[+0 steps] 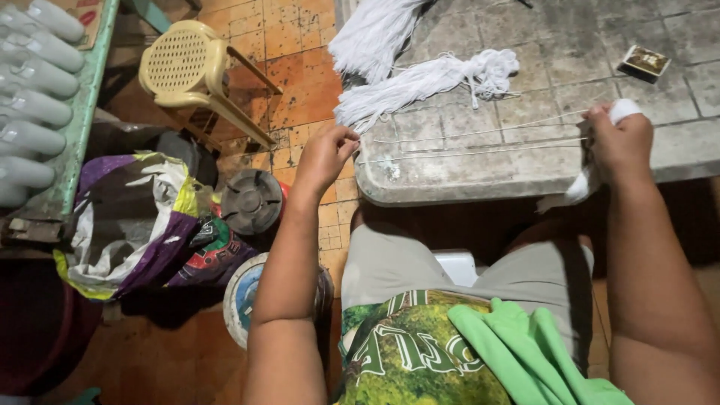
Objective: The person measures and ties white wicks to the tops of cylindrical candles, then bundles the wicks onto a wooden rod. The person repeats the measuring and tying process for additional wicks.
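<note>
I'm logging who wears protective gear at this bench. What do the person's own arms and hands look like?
Both arms are bare up to where the picture ends, no sleeves visible. The left hand and right hand wear no gloves, rings, watch or bands that show.

we see bare table (540, 82) beyond the taut strings (480, 139); yarn bundles (420, 79) crowd its left, a small box (646, 61) its right.

Left hand (325, 156) pinches white strings (472, 139) stretched across the grey worktop (540, 169) to the right hand (619, 142), which grips a white wad (624, 109). White yarn bundle (420, 81) lies behind; yellow stool (187, 64) stands left.
</note>
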